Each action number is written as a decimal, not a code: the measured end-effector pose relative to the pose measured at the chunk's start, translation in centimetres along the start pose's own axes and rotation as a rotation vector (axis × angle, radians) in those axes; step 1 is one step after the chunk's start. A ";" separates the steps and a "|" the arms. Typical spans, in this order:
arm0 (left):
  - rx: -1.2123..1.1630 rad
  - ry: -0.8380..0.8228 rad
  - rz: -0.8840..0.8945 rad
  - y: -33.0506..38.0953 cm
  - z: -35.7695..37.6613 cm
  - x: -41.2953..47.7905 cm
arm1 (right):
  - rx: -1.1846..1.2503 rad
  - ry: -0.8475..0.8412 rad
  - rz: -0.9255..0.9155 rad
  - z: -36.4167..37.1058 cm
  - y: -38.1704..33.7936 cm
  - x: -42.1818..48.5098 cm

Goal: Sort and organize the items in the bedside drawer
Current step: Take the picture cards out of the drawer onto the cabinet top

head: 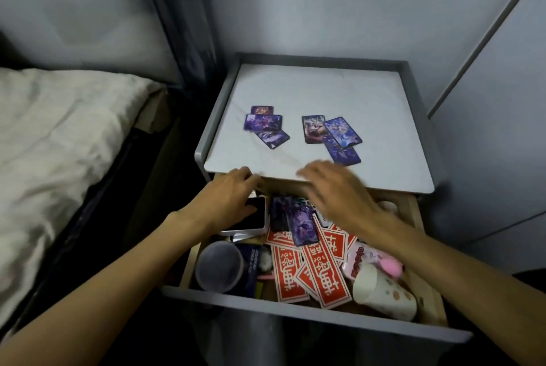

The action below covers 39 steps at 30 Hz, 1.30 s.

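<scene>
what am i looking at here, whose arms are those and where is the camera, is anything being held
No machine: these are a person's two bare arms, filmed by one camera worn on their head, looking down. On the nightstand top lie a left group and a right group of purple picture cards. The open drawer holds further cards, red slips, a paper cup on its side, a clear cup and a dark-screened device. The right hand hovers open and blurred above the drawer, holding nothing. The left hand reaches to the drawer's back with curled fingers; whether it grips anything cannot be told.
</scene>
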<state>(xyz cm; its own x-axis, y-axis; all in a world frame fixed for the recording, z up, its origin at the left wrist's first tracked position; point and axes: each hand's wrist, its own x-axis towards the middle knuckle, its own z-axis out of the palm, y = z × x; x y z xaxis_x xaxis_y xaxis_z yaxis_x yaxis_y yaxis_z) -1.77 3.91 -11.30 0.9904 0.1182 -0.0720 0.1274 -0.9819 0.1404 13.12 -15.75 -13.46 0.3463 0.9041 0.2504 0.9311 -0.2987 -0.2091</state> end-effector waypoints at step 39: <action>-0.809 0.345 -0.424 -3.2 -7.1 4.0 | 0.075 -0.013 0.191 -2.5 3.9 8.1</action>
<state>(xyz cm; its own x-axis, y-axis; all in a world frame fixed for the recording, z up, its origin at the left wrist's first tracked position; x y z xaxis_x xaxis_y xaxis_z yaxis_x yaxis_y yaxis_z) 2.15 8.52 -5.04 0.7990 0.6013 0.0019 0.3481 -0.4651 0.8140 19.87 -10.33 -9.91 0.5141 0.8370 0.1875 0.8373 -0.4422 -0.3216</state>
